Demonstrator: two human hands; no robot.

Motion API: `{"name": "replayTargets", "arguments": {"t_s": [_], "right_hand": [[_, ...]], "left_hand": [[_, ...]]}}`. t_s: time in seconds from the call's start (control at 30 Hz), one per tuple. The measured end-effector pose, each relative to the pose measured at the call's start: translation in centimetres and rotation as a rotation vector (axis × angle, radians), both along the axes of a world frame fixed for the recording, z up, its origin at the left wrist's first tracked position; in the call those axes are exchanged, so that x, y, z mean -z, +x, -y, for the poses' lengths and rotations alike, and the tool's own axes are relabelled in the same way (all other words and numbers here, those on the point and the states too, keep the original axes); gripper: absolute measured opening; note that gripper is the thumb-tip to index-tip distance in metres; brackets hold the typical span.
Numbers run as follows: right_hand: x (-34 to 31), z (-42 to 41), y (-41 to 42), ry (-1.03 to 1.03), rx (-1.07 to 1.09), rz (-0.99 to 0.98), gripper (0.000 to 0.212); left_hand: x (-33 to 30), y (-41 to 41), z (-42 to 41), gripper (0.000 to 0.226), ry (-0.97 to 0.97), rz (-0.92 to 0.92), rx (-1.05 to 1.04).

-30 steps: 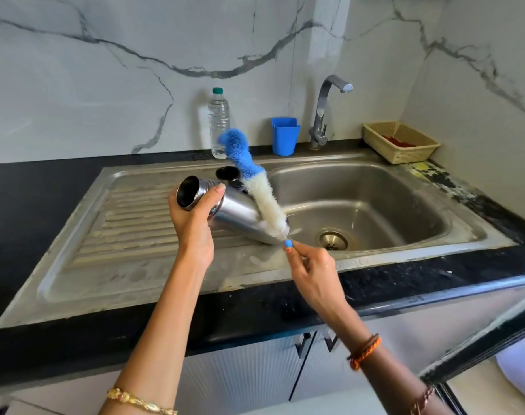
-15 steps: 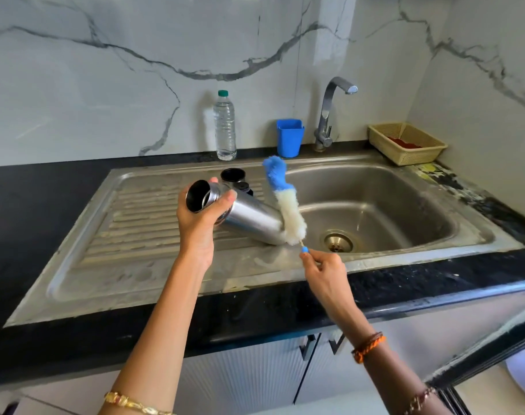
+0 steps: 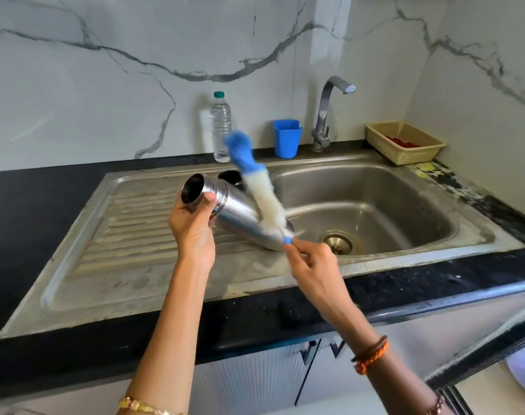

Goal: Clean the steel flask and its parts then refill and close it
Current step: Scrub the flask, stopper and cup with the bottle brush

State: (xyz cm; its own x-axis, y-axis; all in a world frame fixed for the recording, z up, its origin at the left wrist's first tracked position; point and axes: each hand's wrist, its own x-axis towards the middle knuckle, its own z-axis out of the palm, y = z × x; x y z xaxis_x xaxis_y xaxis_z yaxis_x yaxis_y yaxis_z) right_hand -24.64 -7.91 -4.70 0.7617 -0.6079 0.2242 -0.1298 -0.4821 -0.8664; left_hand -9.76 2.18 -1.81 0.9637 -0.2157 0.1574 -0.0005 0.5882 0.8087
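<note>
left hand [image 3: 192, 232] fingers wrap the steel flask [image 3: 237, 215] neck, flask tilted over the sink [image 3: 375, 205]. right hand [image 3: 312, 262] fingers pinch the bottle brush [image 3: 261, 193] handle; bristles lie against the flask body.

One flask [image 3: 237, 215], one brush [image 3: 256, 187], one bottle [image 3: 221, 127], one cup [image 3: 287, 138], one basket [image 3: 405, 142].

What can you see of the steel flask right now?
The steel flask is a shiny, cap-less cylinder with a threaded neck and dark open mouth. It lies tilted over the sink, mouth up-left, base lower right. The left hand grips its neck; the bottle brush, pinched by the right hand, rubs its outside.
</note>
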Motion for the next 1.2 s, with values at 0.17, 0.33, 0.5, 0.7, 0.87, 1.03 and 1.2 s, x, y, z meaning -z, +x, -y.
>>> {"name": "replayTargets", "arguments": {"t_s": [0.17, 0.33, 0.5, 0.7, 0.87, 1.03, 1.2], "right_hand": [[-1.0, 0.7, 1.1, -0.062, -0.037, 0.017, 0.028], [1.5, 2.7, 0.2, 0.025, 0.088, -0.146, 0.042], [-2.8, -1.1, 1.5, -0.103, -0.094, 0.095, 0.026], [0.9, 3.9, 1.4, -0.010, 0.065, -0.100, 0.041], [-0.6, 0.8, 1.8, -0.085, -0.091, -0.029, 0.031], [-2.2, 3.2, 3.4, -0.150, -0.034, -0.169, 0.029], [0.3, 8.3, 1.5, 0.131, 0.069, -0.160, 0.038]], "left_hand": [[-0.1, 0.4, -0.1, 0.087, 0.039, 0.074, 0.115], [0.0, 0.1, -0.2, 0.038, 0.032, 0.052, 0.076], [-1.3, 0.4, 2.1, 0.026, 0.093, 0.042, -0.162], [1.6, 1.0, 0.4, 0.019, 0.103, -0.028, -0.078], [1.4, 0.8, 1.1, 0.031, -0.032, -0.090, -0.053], [0.2, 1.3, 2.0, 0.024, -0.162, -0.185, -0.169], [-0.3, 2.8, 2.6, 0.024, -0.263, -0.232, -0.153]]}}
